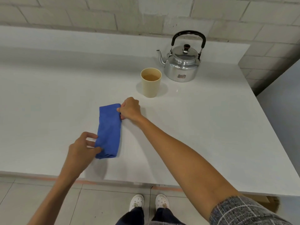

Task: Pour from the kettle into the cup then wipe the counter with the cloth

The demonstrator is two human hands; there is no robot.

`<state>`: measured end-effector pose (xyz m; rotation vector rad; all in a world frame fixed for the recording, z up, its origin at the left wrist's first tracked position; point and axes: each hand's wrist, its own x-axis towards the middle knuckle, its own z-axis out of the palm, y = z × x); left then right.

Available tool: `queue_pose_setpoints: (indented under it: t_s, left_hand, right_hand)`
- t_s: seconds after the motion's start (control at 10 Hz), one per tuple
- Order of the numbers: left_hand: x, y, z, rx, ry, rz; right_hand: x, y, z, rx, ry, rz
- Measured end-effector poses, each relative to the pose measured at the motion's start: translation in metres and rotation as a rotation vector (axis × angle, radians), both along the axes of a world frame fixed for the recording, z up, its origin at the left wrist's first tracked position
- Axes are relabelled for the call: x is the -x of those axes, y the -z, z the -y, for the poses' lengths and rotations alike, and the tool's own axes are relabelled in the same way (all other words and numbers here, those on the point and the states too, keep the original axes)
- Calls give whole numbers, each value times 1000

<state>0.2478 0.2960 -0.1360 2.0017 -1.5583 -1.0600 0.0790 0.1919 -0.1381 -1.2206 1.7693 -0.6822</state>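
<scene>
Hands pinch folded blue cloth (109, 129) at centre: left hand (82, 147) near end, right hand (130, 109) far end, apparently readying wipe; filled cup (151, 82), kettle (182, 62) at one o'clock on counter (48, 95).

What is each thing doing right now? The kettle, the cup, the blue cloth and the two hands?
kettle: upright, lid on, nobody holding it.
cup: upright, liquid inside.
cloth: folded, flat on the counter.
left hand: pinching the cloth's near end.
right hand: pinching the cloth's far corner.
</scene>
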Motion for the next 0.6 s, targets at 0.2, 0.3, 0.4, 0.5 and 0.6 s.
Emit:
queue_pose_setpoints:
  t_s: [0.2, 0.3, 0.4, 0.5, 0.6]
  left_hand:
    - [6, 4, -3, 26, 41, 65]
    - [13, 5, -8, 138, 75, 213]
    - [23, 0, -7, 206, 99, 284]
    - [34, -8, 3, 245, 141, 287]
    - [47, -22, 17, 307, 193, 281]
  right_hand:
    - [20, -4, -6, -46, 11, 80]
    - [45, -6, -19, -54, 32, 135]
    - [71, -9, -35, -60, -3, 175]
    - [96, -18, -48, -44, -56, 131]
    - [119, -30, -56, -27, -81, 52]
